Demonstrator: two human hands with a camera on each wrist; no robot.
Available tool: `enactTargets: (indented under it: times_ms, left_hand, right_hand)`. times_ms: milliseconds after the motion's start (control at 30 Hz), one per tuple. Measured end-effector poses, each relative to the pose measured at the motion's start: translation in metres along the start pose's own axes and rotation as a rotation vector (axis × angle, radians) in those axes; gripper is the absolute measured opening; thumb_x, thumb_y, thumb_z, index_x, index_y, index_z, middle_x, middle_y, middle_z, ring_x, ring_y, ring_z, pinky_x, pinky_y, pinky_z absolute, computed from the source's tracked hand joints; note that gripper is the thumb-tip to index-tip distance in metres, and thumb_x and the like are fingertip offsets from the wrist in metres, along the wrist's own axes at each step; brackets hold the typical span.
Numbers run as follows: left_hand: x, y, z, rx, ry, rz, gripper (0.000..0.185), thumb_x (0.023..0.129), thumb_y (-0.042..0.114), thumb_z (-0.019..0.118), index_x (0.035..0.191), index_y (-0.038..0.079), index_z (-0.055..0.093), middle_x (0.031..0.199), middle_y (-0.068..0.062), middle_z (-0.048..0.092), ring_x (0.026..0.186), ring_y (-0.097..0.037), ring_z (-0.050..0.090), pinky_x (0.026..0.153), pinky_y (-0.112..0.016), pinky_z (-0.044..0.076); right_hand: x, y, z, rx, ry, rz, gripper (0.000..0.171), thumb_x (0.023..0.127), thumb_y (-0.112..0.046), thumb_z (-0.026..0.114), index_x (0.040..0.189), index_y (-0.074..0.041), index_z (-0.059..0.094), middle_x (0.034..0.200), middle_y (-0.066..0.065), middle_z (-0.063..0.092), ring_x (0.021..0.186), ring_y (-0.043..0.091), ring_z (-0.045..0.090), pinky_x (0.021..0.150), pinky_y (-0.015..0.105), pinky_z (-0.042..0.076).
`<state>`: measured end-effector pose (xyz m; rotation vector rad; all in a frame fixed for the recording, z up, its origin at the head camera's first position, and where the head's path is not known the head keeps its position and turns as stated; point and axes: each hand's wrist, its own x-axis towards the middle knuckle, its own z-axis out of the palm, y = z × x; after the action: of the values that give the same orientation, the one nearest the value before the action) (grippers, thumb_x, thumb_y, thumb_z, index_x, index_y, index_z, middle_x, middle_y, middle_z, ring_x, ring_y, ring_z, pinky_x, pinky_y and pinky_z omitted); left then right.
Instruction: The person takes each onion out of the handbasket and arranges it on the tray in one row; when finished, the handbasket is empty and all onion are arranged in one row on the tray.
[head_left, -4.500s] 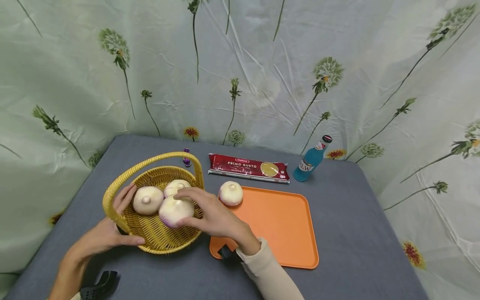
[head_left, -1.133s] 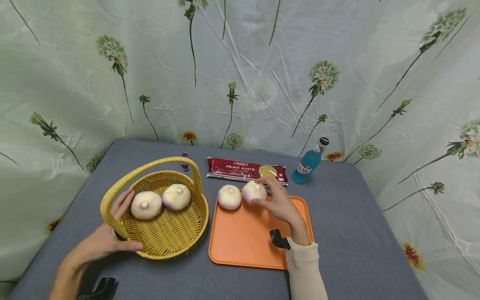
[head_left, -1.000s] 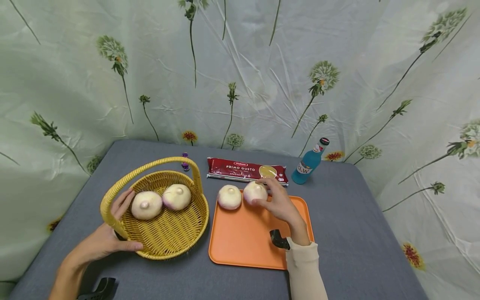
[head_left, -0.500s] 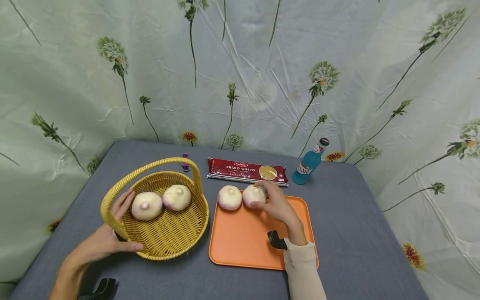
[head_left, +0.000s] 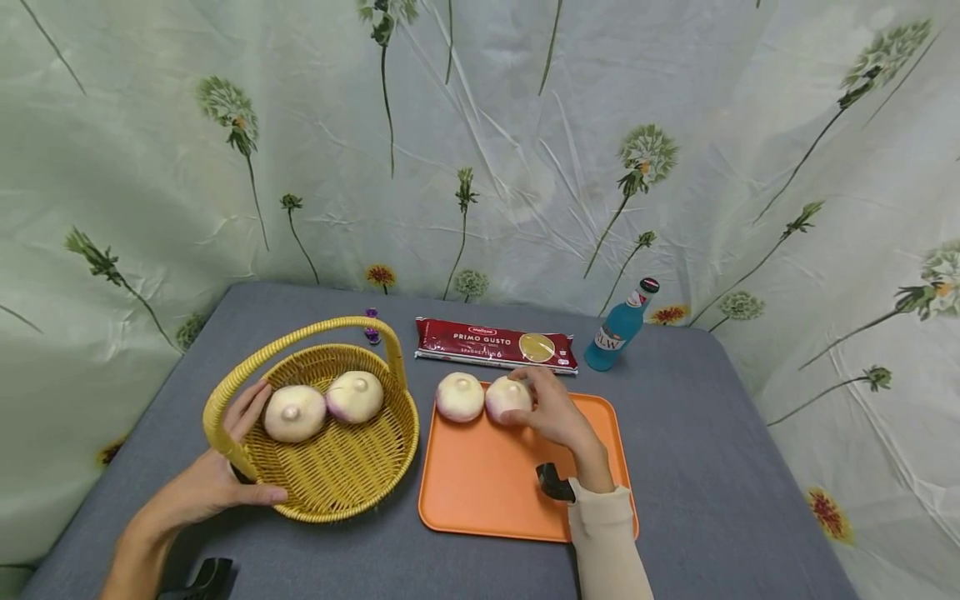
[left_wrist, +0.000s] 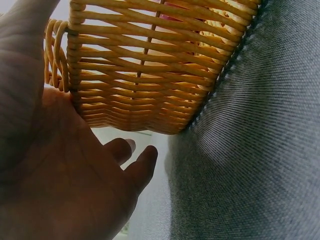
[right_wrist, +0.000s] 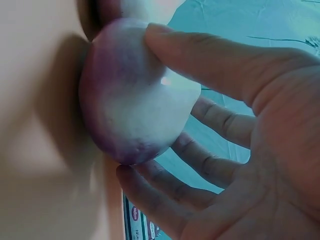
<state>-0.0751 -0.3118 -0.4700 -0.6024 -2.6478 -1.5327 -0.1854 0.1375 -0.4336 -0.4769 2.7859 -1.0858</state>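
My right hand (head_left: 558, 417) holds a white turnip (head_left: 504, 402) with a purple tinge, at the back of the orange tray (head_left: 495, 483). In the right wrist view the thumb lies on the turnip (right_wrist: 135, 95) and the fingers curve round its other side. Just left of it on the tray sits another turnip (head_left: 460, 398). My left hand (head_left: 202, 482) grips the side of the yellow wicker basket (head_left: 341, 479), thumb at the rim and fingers by the handle's base. Inside lie two turnips, one left (head_left: 295, 414) and one right (head_left: 356, 397).
Behind the tray lies a red spaghetti pack (head_left: 487, 344). A blue bottle (head_left: 617, 332) stands to its right. A small purple object (head_left: 372, 327) is behind the basket handle. Grey cloth covers the table (head_left: 697, 450), and a floral curtain (head_left: 525, 150) hangs behind.
Over the earlier frames, my right hand has carried a turnip from the basket rightward to the tray, beside the one there. Lately it has shifted only slightly. My left hand stays on the basket.
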Motion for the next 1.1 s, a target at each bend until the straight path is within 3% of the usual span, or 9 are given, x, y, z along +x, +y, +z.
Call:
enactTargets:
  times_ms: [733, 1100]
  left_hand:
    - [0.0, -0.002, 0.0, 0.008, -0.001, 0.008, 0.137, 0.062, 0.001, 0.091, 0.162, 0.012, -0.001, 0.167, -0.014, -0.012, 0.146, 0.005, -0.01, 0.1, 0.0, 0.006]
    - [0.0, -0.002, -0.001, -0.005, -0.009, 0.008, 0.136, 0.063, 0.0, 0.09, 0.162, 0.013, -0.002, 0.167, -0.013, -0.013, 0.146, 0.003, -0.011, 0.1, 0.0, 0.007]
  right_hand:
    - [-0.003, -0.001, -0.005, -0.004, -0.007, -0.018, 0.052, 0.083, -0.022, 0.083, 0.128, -0.007, 0.06, 0.134, 0.015, 0.056, 0.116, 0.031, 0.052, 0.098, 0.053, 0.044]
    - [-0.006, -0.009, -0.01, -0.006, 0.007, -0.052, 0.052, 0.086, -0.021, 0.08, 0.131, -0.006, 0.059, 0.135, 0.017, 0.055, 0.12, 0.04, 0.054, 0.1, 0.057, 0.044]
